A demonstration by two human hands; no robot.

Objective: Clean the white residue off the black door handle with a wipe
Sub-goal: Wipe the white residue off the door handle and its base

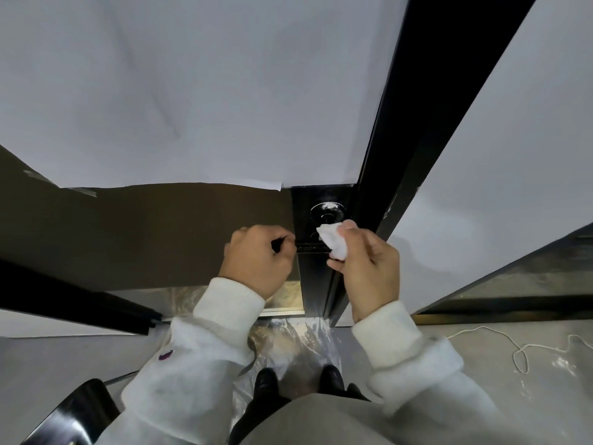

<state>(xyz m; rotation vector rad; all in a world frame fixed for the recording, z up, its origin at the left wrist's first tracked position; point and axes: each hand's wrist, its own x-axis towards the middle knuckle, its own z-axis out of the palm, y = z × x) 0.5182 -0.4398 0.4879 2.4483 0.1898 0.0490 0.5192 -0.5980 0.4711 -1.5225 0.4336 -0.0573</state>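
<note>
Left hand (256, 258) fingers curl round the black handle (313, 247) — mostly hidden; right hand (365, 264) pinches the wipe (333, 240).

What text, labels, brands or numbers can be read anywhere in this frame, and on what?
None can be read.
A small purple mark sits on the left sleeve, too blurred to tell whether it is lettering.
The white paper on the door is blank.

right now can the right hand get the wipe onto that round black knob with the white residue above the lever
Probably yes. The right hand pinches the wipe just below the round knob, with nothing between them. The left hand grips the lever off to the side, clear of that path.
</note>
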